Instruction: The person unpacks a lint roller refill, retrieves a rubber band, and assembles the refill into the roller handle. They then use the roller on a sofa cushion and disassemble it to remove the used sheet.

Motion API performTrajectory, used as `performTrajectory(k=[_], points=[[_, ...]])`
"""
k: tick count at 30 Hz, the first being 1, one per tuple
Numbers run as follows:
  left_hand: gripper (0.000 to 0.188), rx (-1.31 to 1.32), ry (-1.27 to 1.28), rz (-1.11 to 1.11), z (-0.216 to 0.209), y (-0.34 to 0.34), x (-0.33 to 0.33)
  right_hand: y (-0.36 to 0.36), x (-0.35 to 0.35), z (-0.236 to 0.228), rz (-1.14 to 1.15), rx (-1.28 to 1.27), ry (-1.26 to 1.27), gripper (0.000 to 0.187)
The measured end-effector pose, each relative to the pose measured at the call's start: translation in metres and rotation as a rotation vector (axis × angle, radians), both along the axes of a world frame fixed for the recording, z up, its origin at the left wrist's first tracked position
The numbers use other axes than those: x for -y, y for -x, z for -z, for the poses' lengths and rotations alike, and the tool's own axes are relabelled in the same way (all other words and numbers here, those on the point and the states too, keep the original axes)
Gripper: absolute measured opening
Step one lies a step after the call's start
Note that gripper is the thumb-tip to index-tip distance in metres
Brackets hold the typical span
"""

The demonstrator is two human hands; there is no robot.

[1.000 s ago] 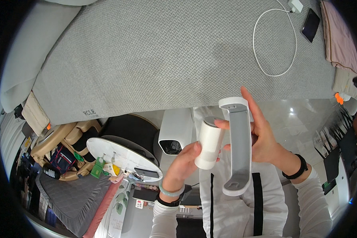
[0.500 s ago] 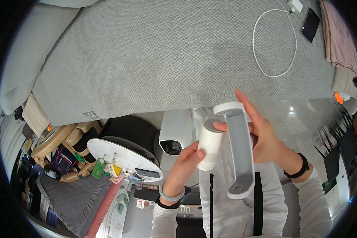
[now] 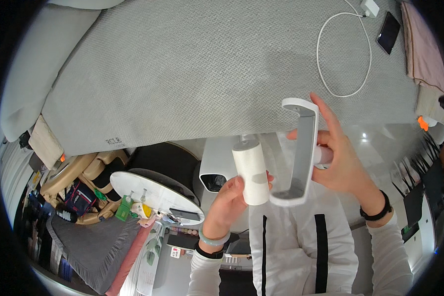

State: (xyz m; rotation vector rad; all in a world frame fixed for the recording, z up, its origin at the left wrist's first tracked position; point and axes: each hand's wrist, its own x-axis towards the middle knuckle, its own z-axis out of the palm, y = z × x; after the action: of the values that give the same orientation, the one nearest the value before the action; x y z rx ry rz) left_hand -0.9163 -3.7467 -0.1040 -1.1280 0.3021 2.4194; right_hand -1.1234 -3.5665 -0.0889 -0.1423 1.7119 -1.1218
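My left hand is closed around the lower part of a white cylindrical roll with a grey cap at its upper end. The thumb lies on the near side, and fingertips show past the right edge. My right hand holds a white C-shaped roller frame, grey inside, by a short stub behind its back. The index finger stretches up along the frame's top corner. The frame's open side faces the roll. Roll and frame are apart, with a small gap at their lower ends.
Ahead lies a grey woven cover with a looped white cable, a charger plug, a phone and a pink cloth. To the left stand a white bin and an oval table holding small items.
The roll has tilted the other way, its top now leaning left, away from the frame. My right hand has raised the frame and moved it slightly right, and its finger no longer touches the roll.
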Motion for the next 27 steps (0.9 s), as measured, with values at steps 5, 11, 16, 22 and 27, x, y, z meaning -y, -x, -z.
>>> performTrajectory(k=[5,11,16,22,27], points=[[0.064,0.033,-0.087,-0.074,0.010,-0.001,0.007,0.005,-0.007,-0.006,-0.209,0.258,0.068,0.094],[0.073,-0.001,-0.001,0.042,0.011,0.003,0.007,-0.001,-0.012,-0.001,-0.337,0.129,0.021,0.088],[0.080,0.035,0.158,0.174,0.001,0.009,0.005,-0.014,-0.017,0.007,-0.340,-0.165,0.081,0.084],[0.071,0.007,0.221,0.261,-0.008,0.016,0.008,-0.027,-0.020,0.014,-0.366,-0.330,0.130,0.081],[0.070,0.035,0.245,0.269,-0.014,0.020,0.008,-0.028,-0.022,0.010,-0.367,-0.296,0.139,0.082]])
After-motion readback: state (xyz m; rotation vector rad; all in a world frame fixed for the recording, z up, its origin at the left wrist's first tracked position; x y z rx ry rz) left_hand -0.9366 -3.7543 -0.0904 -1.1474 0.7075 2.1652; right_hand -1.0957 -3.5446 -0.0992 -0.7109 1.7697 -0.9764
